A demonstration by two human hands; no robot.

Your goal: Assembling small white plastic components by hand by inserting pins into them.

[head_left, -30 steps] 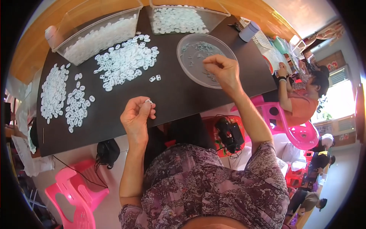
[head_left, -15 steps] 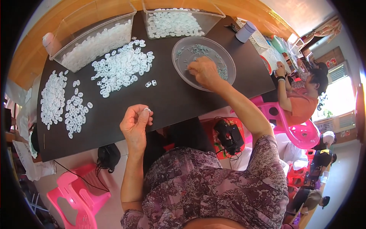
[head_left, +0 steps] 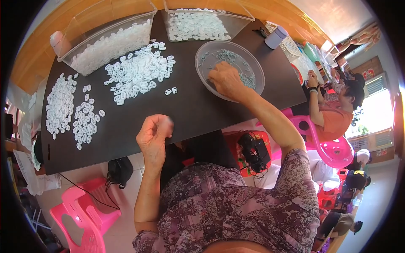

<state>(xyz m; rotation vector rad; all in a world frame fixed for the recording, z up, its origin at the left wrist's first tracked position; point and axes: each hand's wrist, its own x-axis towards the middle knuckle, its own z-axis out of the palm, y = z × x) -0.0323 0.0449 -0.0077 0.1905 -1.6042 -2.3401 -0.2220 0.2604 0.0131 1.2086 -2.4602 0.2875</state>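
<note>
My left hand (head_left: pixel 152 137) is closed above the table's front edge, its thumb tip smeared by motion. A small white plastic piece showed in that pinch half a second ago; now the blur covers it. My right hand (head_left: pixel 228 80) reaches into a round clear plastic bowl (head_left: pixel 262 80), fingertips bunched together and pointing down. Thin grey-green pin-like pieces (head_left: pixel 247 80) lie scattered in the bowl. What the right fingertips hold, if anything, is hidden. A large pile of white two-holed oval pieces (head_left: pixel 139 74) lies left of the bowl, with two similar pieces (head_left: pixel 171 91) apart from it.
Two clear bins, one at the back left (head_left: pixel 112 48) and one at the back middle (head_left: pixel 198 27), hold more white pieces. White oval pieces (head_left: pixel 60 105) lie at the table's left. A lavender cup (head_left: pixel 276 37) stands back right. A co-worker in orange (head_left: pixel 333 114) sits at the right.
My left thumb has moved over the fingertips, and the white piece no longer shows. My right hand stays in the bowl with its fingers drawn closer together. The whole view has shifted slightly.
</note>
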